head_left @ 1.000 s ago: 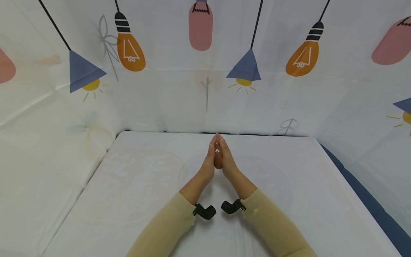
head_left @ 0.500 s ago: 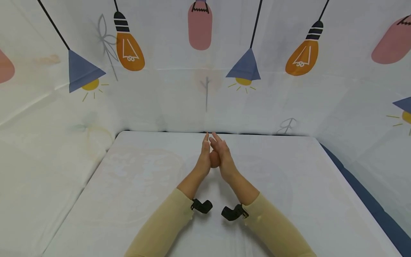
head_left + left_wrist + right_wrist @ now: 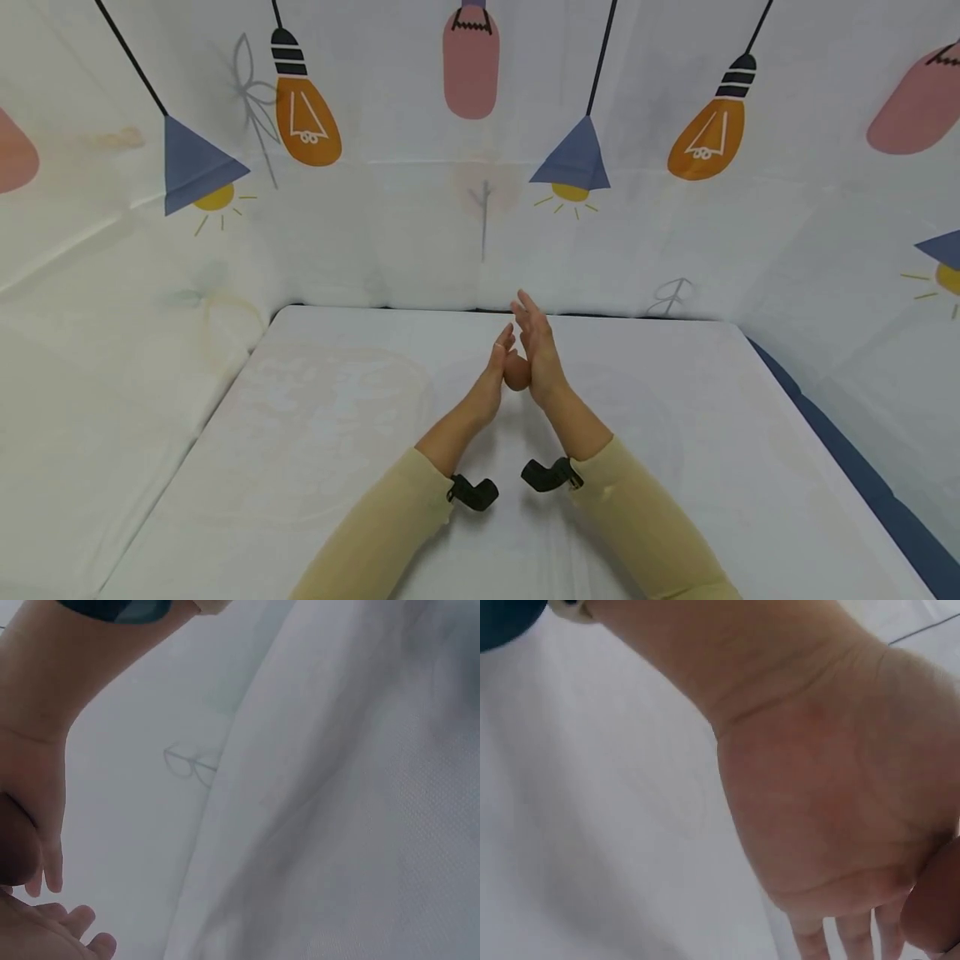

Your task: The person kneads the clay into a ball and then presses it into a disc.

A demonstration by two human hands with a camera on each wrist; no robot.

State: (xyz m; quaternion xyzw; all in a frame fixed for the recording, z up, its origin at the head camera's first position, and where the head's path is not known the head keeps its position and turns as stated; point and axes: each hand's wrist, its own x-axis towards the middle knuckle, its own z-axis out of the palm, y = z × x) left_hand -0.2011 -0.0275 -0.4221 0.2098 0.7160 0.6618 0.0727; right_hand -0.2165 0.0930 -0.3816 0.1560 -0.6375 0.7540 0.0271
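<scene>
A smooth brown ball (image 3: pixel 517 372) sits between my two palms above the table, near its far side. My left hand (image 3: pixel 486 390) touches it from the left, fingers extended and pointing away. From the other side my right hand (image 3: pixel 546 360) presses against the ball, its fingers straight and reaching farther forward than the left ones. The left wrist view shows part of the ball (image 3: pixel 16 847) between the right hand (image 3: pixel 34 776) and the left fingers (image 3: pixel 75 922). In the right wrist view the left palm (image 3: pixel 832 795) fills the middle, with the ball (image 3: pixel 934 900) partly cut off at the edge.
A white-covered table (image 3: pixel 337 433) lies beneath the hands. Behind it hangs a white cloth (image 3: pixel 390 225) printed with lamps and bulbs. Black wrist cameras (image 3: pixel 475 493) stick inward from both cuffs. Dark blue material (image 3: pixel 840 450) runs along the table's right edge.
The fingertips were nearly together a second ago. Since half a second ago, my right hand has slid forward and my left hand back, both shifting slightly right with the ball.
</scene>
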